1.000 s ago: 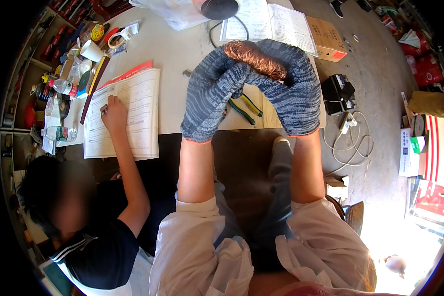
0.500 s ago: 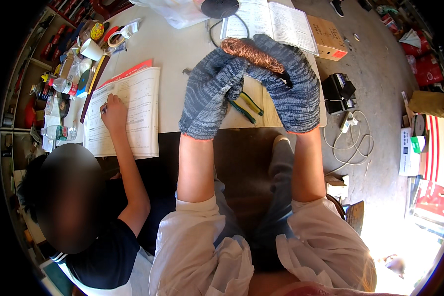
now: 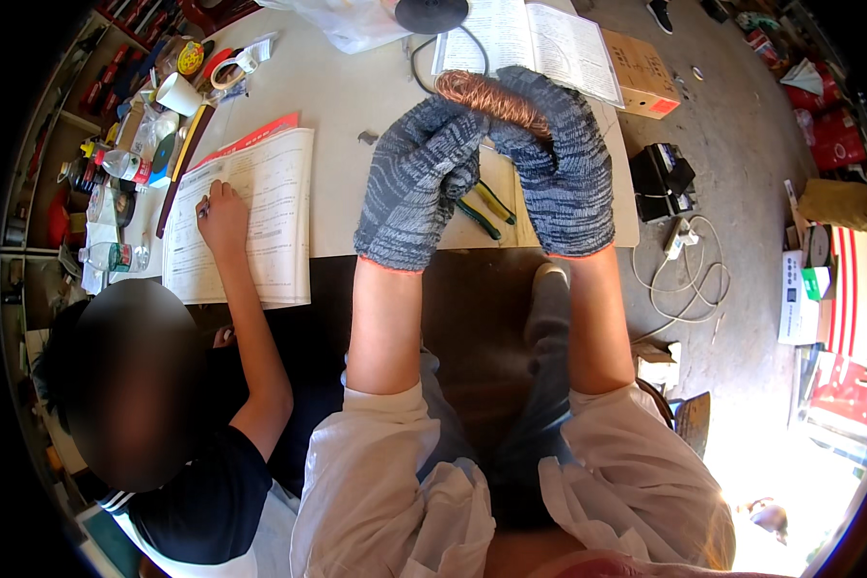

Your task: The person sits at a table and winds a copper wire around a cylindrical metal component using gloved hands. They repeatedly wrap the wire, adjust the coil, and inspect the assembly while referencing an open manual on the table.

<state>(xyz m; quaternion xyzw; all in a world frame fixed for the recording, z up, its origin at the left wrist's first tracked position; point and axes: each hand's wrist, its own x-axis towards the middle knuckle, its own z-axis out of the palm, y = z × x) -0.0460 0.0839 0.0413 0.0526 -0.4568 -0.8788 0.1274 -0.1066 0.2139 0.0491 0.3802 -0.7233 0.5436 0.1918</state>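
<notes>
A bundle of copper wire is held up over the table between both hands, which wear grey knitted work gloves with orange cuffs. My left hand is closed at the bundle's left end, its fingertips curled inward. Around the right end wraps my right hand, its fingers folded over the wire. Below and between the gloves lie pliers with yellow and dark green handles, their jaws hidden by my left glove. A dark round disc with a dark cable stands just beyond the bundle.
At the left, another person's hand holds a pen over a printed paper. Bottles, a white cup and tape crowd the table's left side. An open book and a cardboard box sit far right. A white cable coils on the floor.
My right hand has shifted slightly left and its fingers have closed further round the wire. The left hand has moved a little to the right.
</notes>
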